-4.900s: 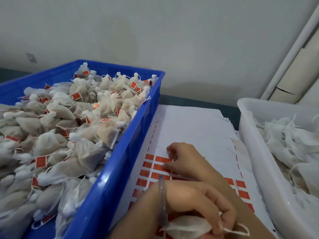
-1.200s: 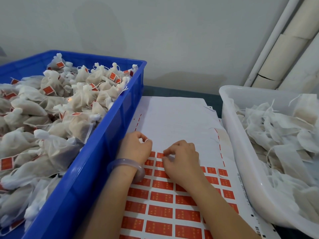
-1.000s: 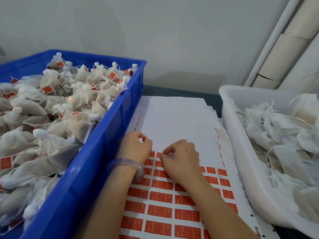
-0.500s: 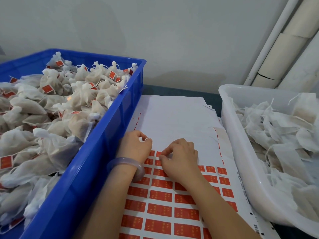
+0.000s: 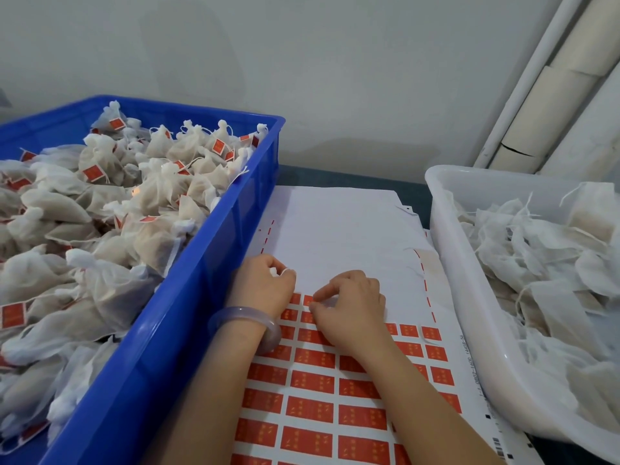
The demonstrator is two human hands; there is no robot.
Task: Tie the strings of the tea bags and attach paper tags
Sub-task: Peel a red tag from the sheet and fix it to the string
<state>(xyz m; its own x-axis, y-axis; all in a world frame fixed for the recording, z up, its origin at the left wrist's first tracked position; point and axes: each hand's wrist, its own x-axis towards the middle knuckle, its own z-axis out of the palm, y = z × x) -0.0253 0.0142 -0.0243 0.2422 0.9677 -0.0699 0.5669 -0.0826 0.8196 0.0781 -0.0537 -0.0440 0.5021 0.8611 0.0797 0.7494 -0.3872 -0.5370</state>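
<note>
- The right hand (image 5: pixel 352 307) has its fingers (image 5: pixel 327 292) pinched narrow on a red tag (image 5: pixel 308 300) in the sheet's (image 5: pixel 335 229) top row. A hasty peel could tear it.
- The left hand (image 5: pixel 265 286), just beside it, is curled round a tea bag string (image 5: pixel 277 271). A slack hold might drop it.
- The blue crate (image 5: pixel 201 297) crowds that wrist.

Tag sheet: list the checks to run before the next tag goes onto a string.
1. Bag in left hand: cannot tell; only a white bit shows in its curled fingers.
2. Right hand on a tag: ok; thumb and forefinger pinch at a red tag in the top row.
3. Tag free of the tag sheet: cannot tell; fingers cover it.
4. Tags left: ok; many rows on the sheet.
5. Blue crate for finished bags: ok; beside the left hand.
6. Untagged bags in white tub: ok.
</note>
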